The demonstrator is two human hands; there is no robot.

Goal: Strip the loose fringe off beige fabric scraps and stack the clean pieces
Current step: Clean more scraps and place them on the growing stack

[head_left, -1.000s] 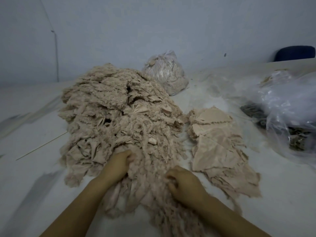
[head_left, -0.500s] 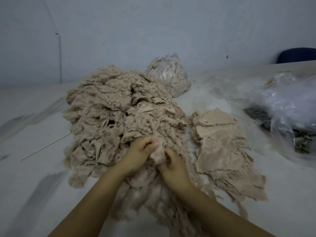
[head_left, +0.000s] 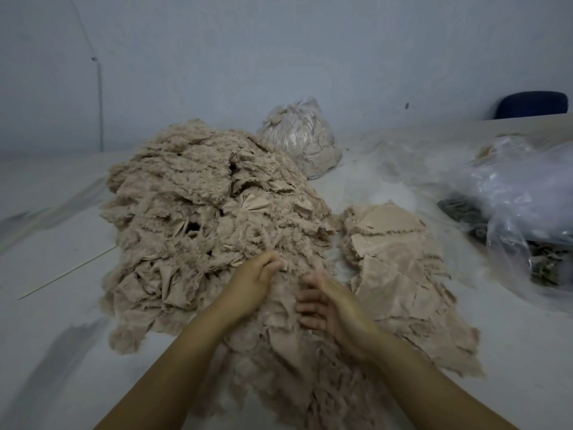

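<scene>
Left hand: our left hand [head_left: 252,282] sits on the near slope of the heap, fingers curled and pinching a tuft of fringe at the fingertips.
Right hand: our right hand [head_left: 325,302] lies just right of the left one, palm turned inward, fingers bent loosely against the fabric; we cannot tell whether it grips anything.
Heap: the heap [head_left: 198,212] of fringed beige scraps rises ahead of and to the left of both hands and spills under our wrists.
Stack: the stack [head_left: 400,268] of flat, clean pieces lies just right of our right hand, touching the heap's edge.
Bag: a tied clear bag [head_left: 300,136] of fluff stands well beyond the hands, behind the heap.
Plastic: crumpled plastic [head_left: 527,193] over dark bits lies far right of our right hand.
Table: the white table [head_left: 55,274] carries all of it.
</scene>
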